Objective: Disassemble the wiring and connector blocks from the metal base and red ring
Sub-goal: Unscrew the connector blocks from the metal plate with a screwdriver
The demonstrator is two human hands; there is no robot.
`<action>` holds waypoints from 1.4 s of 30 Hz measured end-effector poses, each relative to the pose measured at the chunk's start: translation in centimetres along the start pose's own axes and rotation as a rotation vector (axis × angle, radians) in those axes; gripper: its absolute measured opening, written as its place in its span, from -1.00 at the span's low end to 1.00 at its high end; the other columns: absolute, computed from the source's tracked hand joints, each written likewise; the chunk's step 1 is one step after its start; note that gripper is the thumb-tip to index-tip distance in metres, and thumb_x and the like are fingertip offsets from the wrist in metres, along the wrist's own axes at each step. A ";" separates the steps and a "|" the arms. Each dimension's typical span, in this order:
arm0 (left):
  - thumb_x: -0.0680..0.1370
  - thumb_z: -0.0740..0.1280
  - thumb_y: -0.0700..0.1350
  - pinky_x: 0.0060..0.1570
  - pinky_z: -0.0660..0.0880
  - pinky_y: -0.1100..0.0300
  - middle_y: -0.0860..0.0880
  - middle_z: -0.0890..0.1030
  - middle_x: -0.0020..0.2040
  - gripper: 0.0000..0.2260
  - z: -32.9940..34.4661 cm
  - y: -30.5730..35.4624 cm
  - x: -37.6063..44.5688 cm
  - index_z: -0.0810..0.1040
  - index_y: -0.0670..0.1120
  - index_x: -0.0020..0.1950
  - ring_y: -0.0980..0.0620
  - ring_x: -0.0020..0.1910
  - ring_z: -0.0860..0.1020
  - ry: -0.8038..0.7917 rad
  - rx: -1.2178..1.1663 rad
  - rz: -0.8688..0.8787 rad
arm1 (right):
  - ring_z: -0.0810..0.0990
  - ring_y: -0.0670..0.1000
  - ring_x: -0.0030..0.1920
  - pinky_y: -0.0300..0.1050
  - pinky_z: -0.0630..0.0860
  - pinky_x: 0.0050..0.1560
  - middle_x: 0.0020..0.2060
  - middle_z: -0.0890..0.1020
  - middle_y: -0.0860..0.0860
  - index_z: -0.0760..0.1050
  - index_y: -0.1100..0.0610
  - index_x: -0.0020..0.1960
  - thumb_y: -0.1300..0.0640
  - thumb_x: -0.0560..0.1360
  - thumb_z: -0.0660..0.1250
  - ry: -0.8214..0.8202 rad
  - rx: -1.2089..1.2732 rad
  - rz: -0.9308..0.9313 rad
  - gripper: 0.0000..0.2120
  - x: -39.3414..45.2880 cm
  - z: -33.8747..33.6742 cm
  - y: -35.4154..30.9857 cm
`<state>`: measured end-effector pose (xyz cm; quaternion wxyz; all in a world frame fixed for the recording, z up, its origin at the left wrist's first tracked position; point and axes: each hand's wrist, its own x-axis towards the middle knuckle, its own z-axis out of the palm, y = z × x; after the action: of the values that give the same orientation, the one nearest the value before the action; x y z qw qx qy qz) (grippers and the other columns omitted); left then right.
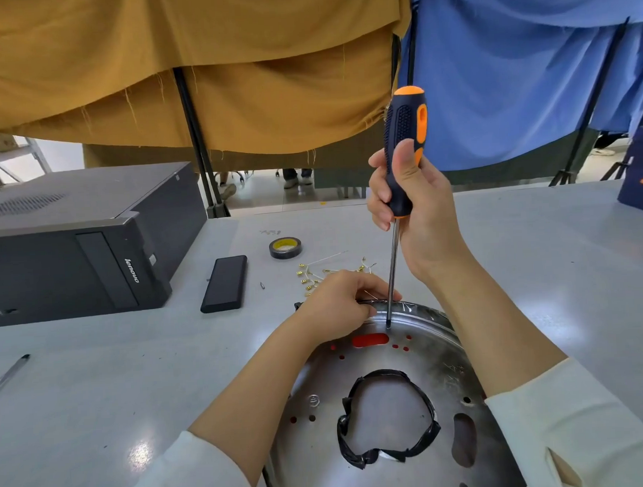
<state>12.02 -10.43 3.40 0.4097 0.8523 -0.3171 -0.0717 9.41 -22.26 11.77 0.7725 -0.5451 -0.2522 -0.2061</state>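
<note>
A person's right hand (415,205) wraps its fingers (379,193) around the black-and-orange handle of a screwdriver (404,149), held nearly upright with its tip set down on the far inner rim of a round metal base (411,354). The left hand (338,302) rests on the base's far rim just beside the shaft, its fingers curled over the edge and around what looks like a thin wire; exactly what they pinch cannot be told. The base lies at the near edge of the grey surface (96,385), between the two cream-sleeved forearms, with red showing through its slots and small holes and black tape (387,456) wrapped around its central opening. Just beyond the left hand lies a scatter of brass terminals (309,279) on thin white wires, and farther back a roll of tape (285,247). A black rectangular case (224,283) lies to the left of these, next to a dark computer tower (70,241) lying flat along the surface's left edge. A pen (8,375) lies near the left edge.
</note>
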 end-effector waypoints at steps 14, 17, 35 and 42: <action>0.42 0.24 -0.40 0.12 0.50 0.20 0.10 0.67 0.00 -0.57 0.1 0.3 -0.2 0.64 0.11 0.01 0.19 0.03 0.59 0.009 0.019 -0.019 | 0.33 0.01 -0.43 -0.17 0.32 -0.43 -0.44 0.35 0.01 0.30 0.03 -0.31 0.09 0.45 0.39 0.305 -0.453 0.044 -0.71 1.4 3.1 -2.5; 0.42 0.25 -0.40 0.11 0.50 0.22 0.11 0.67 -0.01 -0.58 0.1 0.3 -0.3 0.65 0.07 0.03 0.20 0.01 0.59 0.021 0.028 -0.008 | 0.25 -0.08 -0.54 -0.26 0.23 -0.57 -0.53 0.30 -0.06 0.28 0.05 -0.34 0.16 0.46 0.37 0.279 -0.349 0.130 -0.70 1.7 3.5 -2.3; 0.42 0.46 -0.11 0.16 0.50 -0.02 0.03 0.69 -0.07 -0.87 0.0 0.3 -0.2 0.63 0.13 -0.26 0.05 0.03 0.62 -0.043 -0.134 0.037 | 0.21 -0.09 -0.61 -0.29 0.21 -0.59 -0.58 0.30 -0.09 0.30 0.07 -0.29 0.26 0.47 0.32 0.347 -0.193 0.047 -0.74 1.5 2.5 -3.9; 0.45 0.44 -0.20 0.19 0.48 0.04 0.07 0.69 -0.09 -0.82 0.0 0.1 0.0 0.61 0.06 -0.29 0.10 0.04 0.62 -0.038 -0.142 0.021 | 0.23 -0.09 -0.59 -0.27 0.22 -0.57 -0.54 0.30 -0.07 0.29 0.08 -0.33 0.26 0.44 0.32 0.354 -0.254 0.006 -0.73 1.4 2.9 -3.6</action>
<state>11.96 -10.47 3.47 0.4640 0.8161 -0.3278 -0.1059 7.93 -20.76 16.11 0.7304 -0.5942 -0.0829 -0.3264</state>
